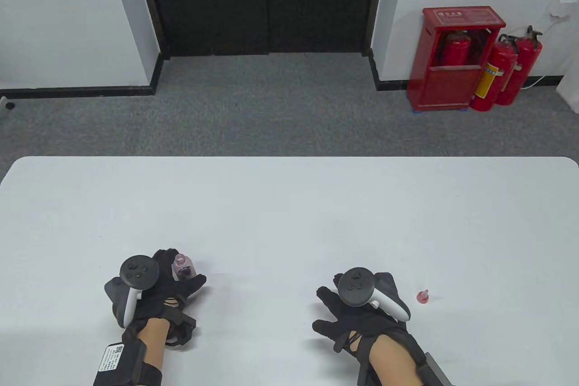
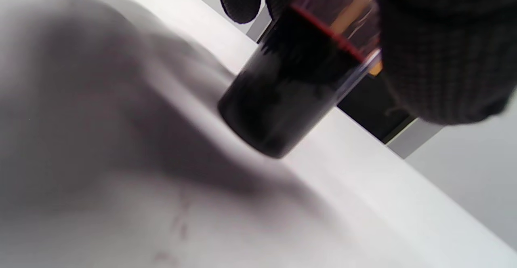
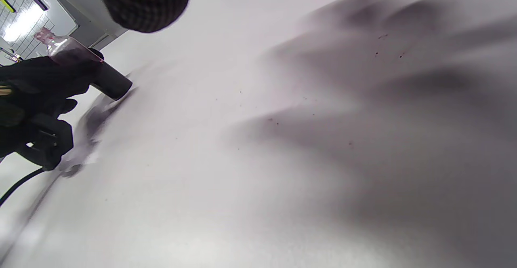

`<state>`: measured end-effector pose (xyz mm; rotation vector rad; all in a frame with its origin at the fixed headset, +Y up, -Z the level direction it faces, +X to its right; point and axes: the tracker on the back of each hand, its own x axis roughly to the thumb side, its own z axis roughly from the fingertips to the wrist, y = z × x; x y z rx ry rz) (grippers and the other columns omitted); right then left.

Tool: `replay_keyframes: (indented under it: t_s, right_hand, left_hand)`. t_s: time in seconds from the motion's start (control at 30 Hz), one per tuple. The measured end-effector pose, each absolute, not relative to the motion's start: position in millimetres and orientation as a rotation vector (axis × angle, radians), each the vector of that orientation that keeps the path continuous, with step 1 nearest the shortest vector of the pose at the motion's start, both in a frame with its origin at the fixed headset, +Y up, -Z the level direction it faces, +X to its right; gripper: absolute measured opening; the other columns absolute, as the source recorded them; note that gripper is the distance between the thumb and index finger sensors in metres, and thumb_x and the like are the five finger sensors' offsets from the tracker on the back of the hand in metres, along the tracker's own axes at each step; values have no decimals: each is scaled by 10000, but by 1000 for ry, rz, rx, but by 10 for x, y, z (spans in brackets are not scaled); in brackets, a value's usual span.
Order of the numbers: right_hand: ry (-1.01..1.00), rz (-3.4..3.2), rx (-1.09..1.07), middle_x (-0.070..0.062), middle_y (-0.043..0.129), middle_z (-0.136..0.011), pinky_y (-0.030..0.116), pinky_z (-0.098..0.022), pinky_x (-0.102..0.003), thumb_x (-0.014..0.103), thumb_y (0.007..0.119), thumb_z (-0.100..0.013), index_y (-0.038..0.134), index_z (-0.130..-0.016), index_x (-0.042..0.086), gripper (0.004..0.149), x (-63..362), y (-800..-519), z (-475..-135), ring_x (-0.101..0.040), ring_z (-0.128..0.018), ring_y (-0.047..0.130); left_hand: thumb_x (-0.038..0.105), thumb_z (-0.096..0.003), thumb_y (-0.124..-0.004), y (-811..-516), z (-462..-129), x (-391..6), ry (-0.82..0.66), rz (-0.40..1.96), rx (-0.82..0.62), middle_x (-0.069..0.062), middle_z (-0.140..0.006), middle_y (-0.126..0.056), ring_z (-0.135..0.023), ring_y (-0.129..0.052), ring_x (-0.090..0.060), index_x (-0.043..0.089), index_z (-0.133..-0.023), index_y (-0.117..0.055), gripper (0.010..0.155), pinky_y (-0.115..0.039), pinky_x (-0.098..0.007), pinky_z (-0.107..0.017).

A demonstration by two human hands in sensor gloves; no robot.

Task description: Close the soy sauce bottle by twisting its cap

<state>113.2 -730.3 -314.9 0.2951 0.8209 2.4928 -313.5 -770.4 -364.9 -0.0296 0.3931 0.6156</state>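
Note:
My left hand [image 1: 174, 282] grips a small clear soy sauce bottle [image 1: 182, 267] of dark liquid, standing on the white table [image 1: 289, 205] with its open neck uncovered. In the left wrist view the bottle [image 2: 282, 94] rests on the table with gloved fingers [image 2: 436, 49] around its upper part. It also shows in the right wrist view [image 3: 97, 72]. The small red cap [image 1: 423, 296] lies on the table just right of my right hand [image 1: 348, 313]. That hand holds nothing and hovers with fingers spread.
A red extinguisher cabinet [image 1: 452, 60] and two fire extinguishers [image 1: 506, 69] stand on the floor beyond the table's far edge. The table's near edge is out of view.

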Motion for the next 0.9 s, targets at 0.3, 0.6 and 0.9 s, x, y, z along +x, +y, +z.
replay_keyframes:
  t_s: [0.3,0.6,0.9]
  right_hand:
    - [830,2486,287,-141,-14,-1190,223,-676,-741,558,691,-450,286,-1126,293,832,1138,-7308,-3149,-472,-1040,-33]
    - [835,2482,278,-140,-15,-1190,222,-676,-742,558,690,-450,276,-1125,295,835,1148,-7310,-3150,-473,-1040,-33]
    - [836,2483,276,-139,-32,-1184,222,-677,-742,564,688,-448,201,-1115,306,865,1152,-7314,-3155,-474,-1040,-34]
  left_hand:
    - [637,-347,-937,-7800,-3670,-3118,421,642,-111,11,-1235,-540,-1133,-326,-514,475,-1009,-691,725,-321,-679,-726]
    - [663,-370,-869,-7596,-3623,-2971,306,766,-53,22,-1244,-490,-1153,-408,-461,479,-988,-654,680,-400,-677,-738]
    - [672,-356,-857,-7367,-3477,-2635,150,741,53,43,-1230,-531,-1132,-606,-379,476,-939,-687,639,-508,-653,-735]
